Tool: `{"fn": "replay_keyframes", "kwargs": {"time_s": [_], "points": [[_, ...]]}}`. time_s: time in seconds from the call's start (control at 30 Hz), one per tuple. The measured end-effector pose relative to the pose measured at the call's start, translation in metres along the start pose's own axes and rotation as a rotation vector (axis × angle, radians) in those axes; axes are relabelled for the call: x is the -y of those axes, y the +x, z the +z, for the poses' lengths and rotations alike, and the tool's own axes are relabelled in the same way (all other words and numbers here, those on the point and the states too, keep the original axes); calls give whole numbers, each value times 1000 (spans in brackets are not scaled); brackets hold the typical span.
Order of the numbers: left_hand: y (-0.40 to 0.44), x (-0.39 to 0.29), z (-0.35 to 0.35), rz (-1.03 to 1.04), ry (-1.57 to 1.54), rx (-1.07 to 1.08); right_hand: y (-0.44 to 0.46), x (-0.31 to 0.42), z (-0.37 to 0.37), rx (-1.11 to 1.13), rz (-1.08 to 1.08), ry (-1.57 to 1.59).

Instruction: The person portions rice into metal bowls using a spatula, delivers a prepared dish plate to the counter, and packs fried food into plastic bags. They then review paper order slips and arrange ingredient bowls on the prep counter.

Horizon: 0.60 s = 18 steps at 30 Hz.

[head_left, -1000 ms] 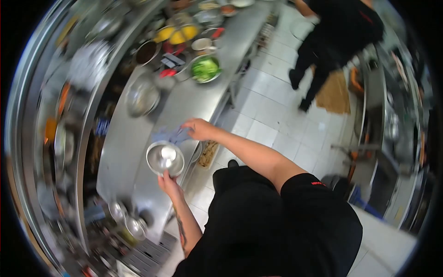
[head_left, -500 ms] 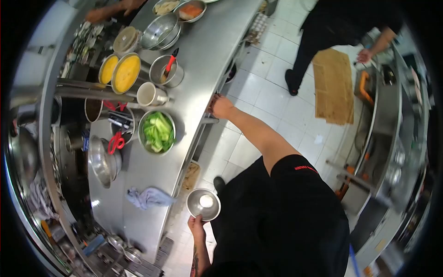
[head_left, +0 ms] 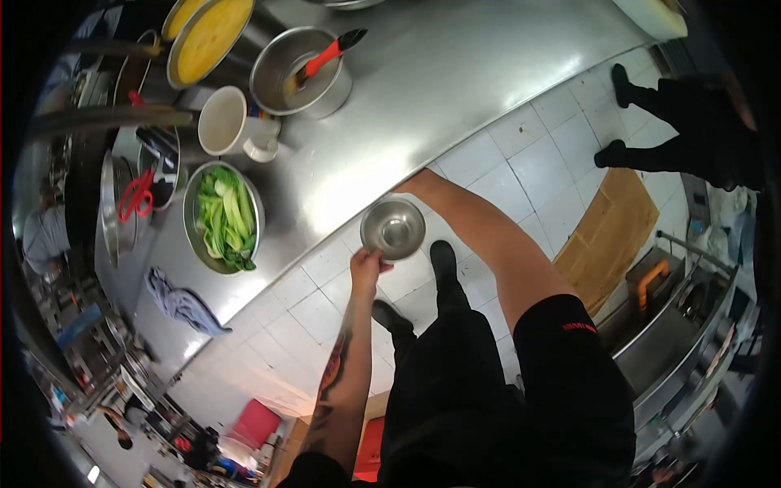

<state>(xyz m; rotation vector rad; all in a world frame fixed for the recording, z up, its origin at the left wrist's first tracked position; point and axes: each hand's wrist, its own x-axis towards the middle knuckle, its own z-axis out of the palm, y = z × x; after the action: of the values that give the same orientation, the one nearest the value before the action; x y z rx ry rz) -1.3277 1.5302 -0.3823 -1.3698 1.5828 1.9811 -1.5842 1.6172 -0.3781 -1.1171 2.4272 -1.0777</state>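
My left hand (head_left: 368,264) grips the rim of a small stainless steel bowl (head_left: 394,228), holding it over the floor beside the table edge. Inside the bowl I see bare metal with a bright shine. My right hand (head_left: 413,181) reaches to the underside of the steel table (head_left: 358,154); its fingers are hidden by the table's edge. On the table near my left arm stands a metal bowl (head_left: 259,213) of bok choy (head_left: 228,215). A white mug (head_left: 222,122) and a metal pot (head_left: 332,99) holding a red-handled brush (head_left: 325,57) stand beyond it.
Yellow liquid (head_left: 209,41) fills containers at the table's far left. Red scissors (head_left: 137,197) and a grey-blue cloth (head_left: 183,302) lie farther left. Another person (head_left: 691,122) stands at right by flattened cardboard (head_left: 610,236) on the tiled floor. Steel shelving (head_left: 675,342) lines the right side.
The view has turned and come nearer the table. The bowl in my left hand has moved up beside the table edge. The white round shape seen in it earlier no longer shows.
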Motion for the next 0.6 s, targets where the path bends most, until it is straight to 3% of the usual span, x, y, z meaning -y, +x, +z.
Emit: {"fn": "replay_keyframes", "kwargs": {"time_s": [0.3,0.6], "points": [[18,-39,23,43,-140,-75,3,5,5,20,-21,33],[18,-38,25,100,-127,-62,3,13,18,-175,100,111]]}}
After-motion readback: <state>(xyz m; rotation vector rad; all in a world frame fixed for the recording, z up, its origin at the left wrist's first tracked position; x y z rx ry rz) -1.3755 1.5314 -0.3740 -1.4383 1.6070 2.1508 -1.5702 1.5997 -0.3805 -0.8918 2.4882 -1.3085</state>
